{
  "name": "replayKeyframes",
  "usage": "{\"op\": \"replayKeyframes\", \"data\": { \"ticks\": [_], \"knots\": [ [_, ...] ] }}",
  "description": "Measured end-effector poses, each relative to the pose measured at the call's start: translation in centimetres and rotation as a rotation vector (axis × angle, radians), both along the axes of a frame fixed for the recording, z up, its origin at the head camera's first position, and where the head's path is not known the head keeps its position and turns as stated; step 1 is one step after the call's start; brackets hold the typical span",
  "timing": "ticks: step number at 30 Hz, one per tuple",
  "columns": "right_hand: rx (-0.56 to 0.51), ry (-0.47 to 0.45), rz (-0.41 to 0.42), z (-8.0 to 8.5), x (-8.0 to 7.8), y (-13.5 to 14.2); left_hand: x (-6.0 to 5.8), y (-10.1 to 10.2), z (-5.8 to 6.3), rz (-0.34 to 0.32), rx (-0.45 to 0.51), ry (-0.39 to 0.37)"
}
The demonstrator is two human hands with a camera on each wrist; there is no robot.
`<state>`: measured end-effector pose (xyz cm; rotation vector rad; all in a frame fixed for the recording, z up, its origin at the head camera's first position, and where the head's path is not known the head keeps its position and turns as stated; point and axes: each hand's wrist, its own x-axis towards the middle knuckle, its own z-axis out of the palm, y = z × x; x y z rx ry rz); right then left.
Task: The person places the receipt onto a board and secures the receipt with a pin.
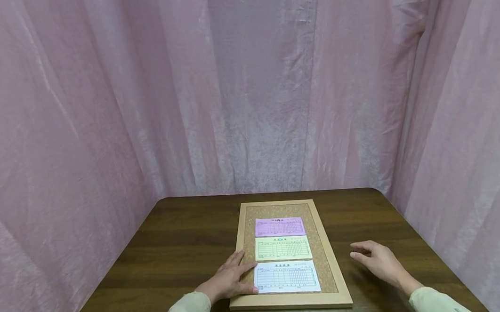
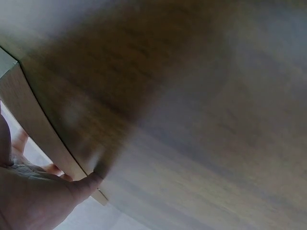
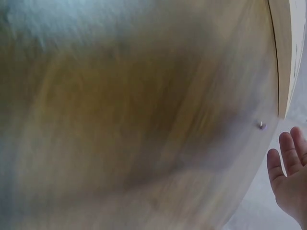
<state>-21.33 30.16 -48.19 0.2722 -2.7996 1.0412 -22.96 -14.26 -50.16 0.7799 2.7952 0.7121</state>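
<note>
A wood-framed cork board [image 1: 329, 265] lies on the table with three printed slips in a column. The purple slip [image 1: 279, 227] is farthest, with a small dark spot at its top edge. Below it the yellow slip [image 1: 283, 249] has a pale blue dot at its top. Nearest is the white slip [image 1: 287, 277]. My left hand [image 1: 228, 277], fingers spread, rests on the board's left side, its fingertips at the white slip's left edge. Right of the board, my right hand [image 1: 380, 263] hovers, fingers loosely bent. A small purple pin [image 3: 262, 125] sits near its fingertips.
The dark brown wooden table [image 1: 178, 244] extends on both sides of the board. Pink curtains [image 1: 263, 89] hang behind the table and along its left and right sides.
</note>
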Motion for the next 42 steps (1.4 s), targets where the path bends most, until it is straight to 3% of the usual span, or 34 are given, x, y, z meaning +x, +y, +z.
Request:
{"op": "replayKeyframes", "data": {
  "ticks": [20, 33, 42],
  "knots": [
    [0.07, -0.064, -0.055, -0.4, -2.6, 3.3, 0.0, 0.0, -0.1, -0.007, -0.013, 0.018],
    [0.066, -0.078, 0.055, -0.9, -4.8, 4.3, 0.0, -0.1, -0.2, -0.006, -0.006, 0.003],
    [0.058, -0.116, 0.077, -1.0, -5.4, 5.1, -0.1, 0.0, -0.2, -0.001, -0.008, -0.007]
  ]
}}
